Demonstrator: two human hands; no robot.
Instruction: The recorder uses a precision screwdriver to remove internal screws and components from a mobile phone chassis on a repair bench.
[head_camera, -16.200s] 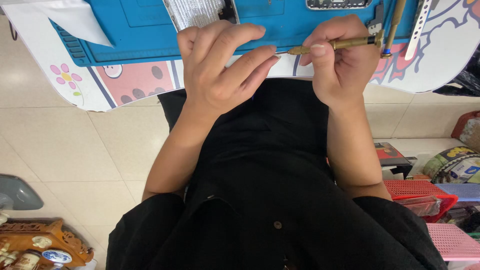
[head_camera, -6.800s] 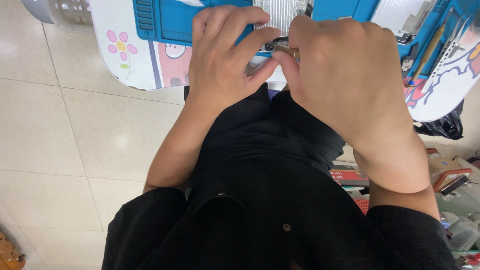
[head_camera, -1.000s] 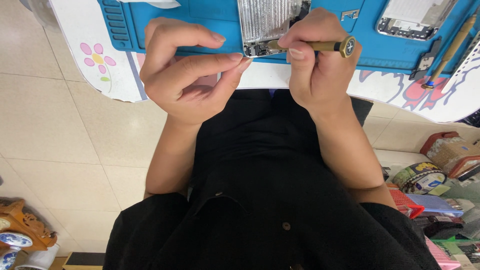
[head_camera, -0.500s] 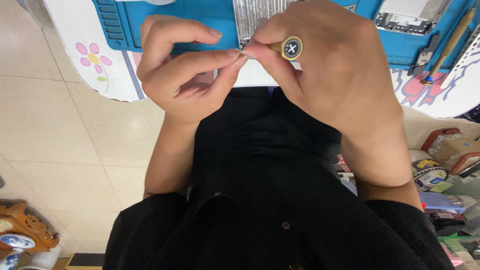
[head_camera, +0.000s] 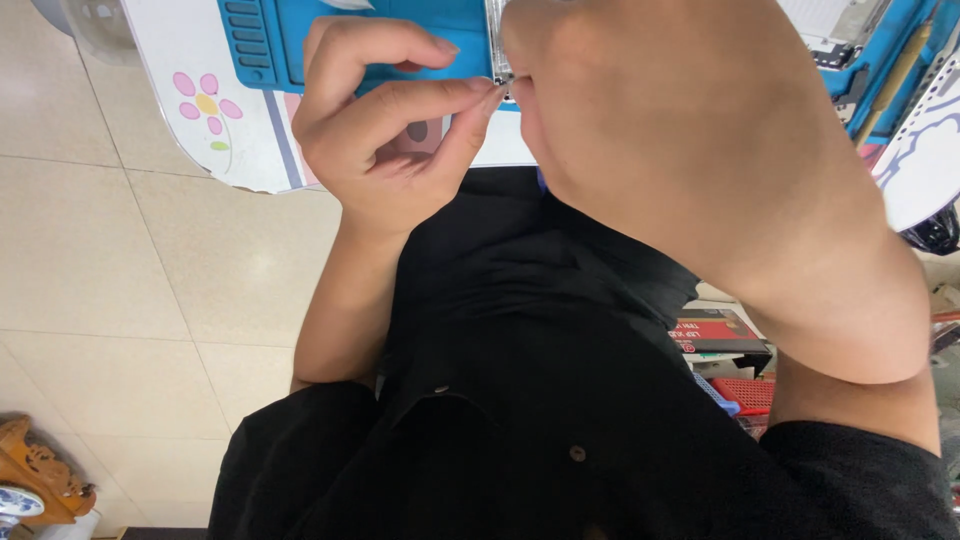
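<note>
Left hand (head_camera: 400, 130): fingers curled, thumb and forefinger pinched tight on the edge of a small silvery part (head_camera: 497, 68).
Right hand (head_camera: 690, 150): closed, knuckles to camera, meeting the left at the part; its grasp is hidden.
Part: thin, metallic, just above the blue mat (head_camera: 350, 30).
Mat: ribbed, rubbery, on the white flower-printed counter (head_camera: 215, 130).
Below mat: glossy beige floor tiles (head_camera: 120, 280).

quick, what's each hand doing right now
Left hand: fingers pinched shut on a small metal part.
Right hand: closed, against the same part; what it grips is hidden.
</note>
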